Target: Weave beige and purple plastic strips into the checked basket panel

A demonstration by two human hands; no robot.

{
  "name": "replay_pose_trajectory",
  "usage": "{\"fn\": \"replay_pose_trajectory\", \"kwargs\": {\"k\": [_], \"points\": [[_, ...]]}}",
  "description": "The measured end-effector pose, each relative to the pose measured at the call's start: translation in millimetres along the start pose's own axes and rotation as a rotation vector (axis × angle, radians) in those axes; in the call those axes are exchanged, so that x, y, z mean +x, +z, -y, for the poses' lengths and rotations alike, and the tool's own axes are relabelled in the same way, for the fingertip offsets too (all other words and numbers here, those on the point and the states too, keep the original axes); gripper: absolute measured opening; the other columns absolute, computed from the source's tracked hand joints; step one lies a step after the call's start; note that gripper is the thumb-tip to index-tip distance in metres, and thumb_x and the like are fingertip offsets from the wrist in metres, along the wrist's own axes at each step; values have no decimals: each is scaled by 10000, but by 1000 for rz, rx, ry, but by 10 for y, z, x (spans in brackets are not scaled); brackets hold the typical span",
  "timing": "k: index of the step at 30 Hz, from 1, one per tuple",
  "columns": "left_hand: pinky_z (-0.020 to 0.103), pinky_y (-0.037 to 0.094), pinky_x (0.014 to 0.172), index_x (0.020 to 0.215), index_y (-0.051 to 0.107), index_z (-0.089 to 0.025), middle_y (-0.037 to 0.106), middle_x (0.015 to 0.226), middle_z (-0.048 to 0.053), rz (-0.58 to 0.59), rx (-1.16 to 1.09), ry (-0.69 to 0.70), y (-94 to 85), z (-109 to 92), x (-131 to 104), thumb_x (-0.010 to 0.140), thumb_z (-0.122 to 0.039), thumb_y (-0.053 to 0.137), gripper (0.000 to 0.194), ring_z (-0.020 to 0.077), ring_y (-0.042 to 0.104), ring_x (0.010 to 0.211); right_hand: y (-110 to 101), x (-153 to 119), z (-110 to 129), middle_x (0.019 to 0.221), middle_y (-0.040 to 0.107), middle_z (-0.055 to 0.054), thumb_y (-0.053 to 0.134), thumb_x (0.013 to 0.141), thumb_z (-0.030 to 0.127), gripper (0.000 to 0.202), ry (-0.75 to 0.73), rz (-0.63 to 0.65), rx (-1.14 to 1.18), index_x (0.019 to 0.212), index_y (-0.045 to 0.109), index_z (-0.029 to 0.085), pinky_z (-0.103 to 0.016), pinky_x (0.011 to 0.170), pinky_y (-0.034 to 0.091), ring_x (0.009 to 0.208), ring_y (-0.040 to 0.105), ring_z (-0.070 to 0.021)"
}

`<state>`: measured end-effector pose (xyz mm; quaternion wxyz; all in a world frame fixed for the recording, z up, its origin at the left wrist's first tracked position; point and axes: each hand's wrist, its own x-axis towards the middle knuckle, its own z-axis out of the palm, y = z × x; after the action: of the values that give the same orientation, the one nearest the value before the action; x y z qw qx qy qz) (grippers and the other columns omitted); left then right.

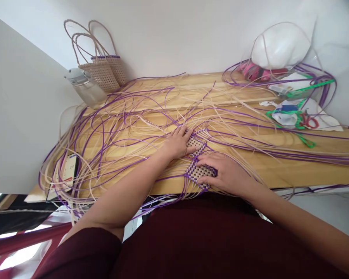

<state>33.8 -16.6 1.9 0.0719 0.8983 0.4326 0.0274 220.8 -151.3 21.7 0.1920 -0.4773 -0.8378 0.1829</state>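
Two diamond-shaped woven panels in beige and purple lie corner to corner on the wooden table. On the left edge of the upper panel [196, 145] rests my left hand [177, 143], its fingers stretched out flat and its thumb across the weave. My right hand [221, 172] lies over the right side of the lower panel [196, 173], thumb and fingers apart, touching the weave. Long loose purple and beige strips [128, 131] fan out from both panels. Part of the lower panel is hidden under my right hand.
Two woven handbags [103, 73] and a clear bottle with a grey lid [88, 89] stand at the back left. A calendar-like box [69, 168] sits under strips at the left. Red-handled scissors [310, 121], green strips [308, 141] and a white plastic bag [279, 44] are at the right.
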Motion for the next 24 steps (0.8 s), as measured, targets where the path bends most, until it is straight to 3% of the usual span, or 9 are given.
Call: {"fn": "replay_pose_trajectory", "kwargs": {"k": [5, 10, 14, 17, 20, 24], "points": [[488, 270, 1181, 1532, 331, -186, 301, 1595, 135, -66, -19, 19, 10, 2, -78, 866, -681, 478, 842, 351, 271, 1464, 26, 29, 43, 1365, 570, -115, 661, 796, 633, 714, 17, 11, -178, 1345, 568, 186, -471, 1044, 443, 1245, 511, -302], [470, 301, 1174, 1521, 355, -197, 351, 1574, 118, -102, -37, 24, 0, -14, -161, 852, -697, 486, 845, 327, 315, 1448, 118, -86, 57, 1541, 393, -127, 546, 846, 686, 776, 26, 64, -333, 1439, 505, 186, -600, 1113, 343, 1432, 293, -389], [443, 278, 1190, 1522, 331, -132, 340, 1578, 148, -97, -34, 8, -3, -7, -180, 839, -722, 478, 914, 323, 312, 1453, 173, -141, 38, 1592, 277, -146, 427, 924, 652, 801, -25, 145, -302, 1508, 392, 105, -517, 1203, 261, 1485, 226, -321], [465, 274, 1189, 1520, 329, -138, 332, 1583, 144, -98, -36, 6, 11, 4, -186, 833, -735, 470, 921, 331, 306, 1455, 177, -155, 29, 1612, 203, -134, 399, 951, 614, 796, -14, 207, -263, 1552, 283, 107, -493, 1221, 235, 1497, 205, -291], [479, 295, 1176, 1525, 325, -173, 305, 1597, 135, -111, -53, 3, 41, 2, -224, 837, -736, 459, 899, 330, 316, 1450, 153, -175, 16, 1618, 191, -107, 443, 940, 598, 787, -7, 221, -215, 1561, 267, 148, -484, 1224, 234, 1500, 198, -278], [517, 291, 1164, 1530, 315, -189, 187, 1627, 178, -139, -66, -42, 83, -55, -362, 813, -771, 450, 933, 365, 236, 1481, 115, -223, -23, 1575, 324, -122, 582, 862, 595, 808, -77, 192, -129, 1518, 383, 165, -508, 1200, 279, 1462, 298, -297]]}}
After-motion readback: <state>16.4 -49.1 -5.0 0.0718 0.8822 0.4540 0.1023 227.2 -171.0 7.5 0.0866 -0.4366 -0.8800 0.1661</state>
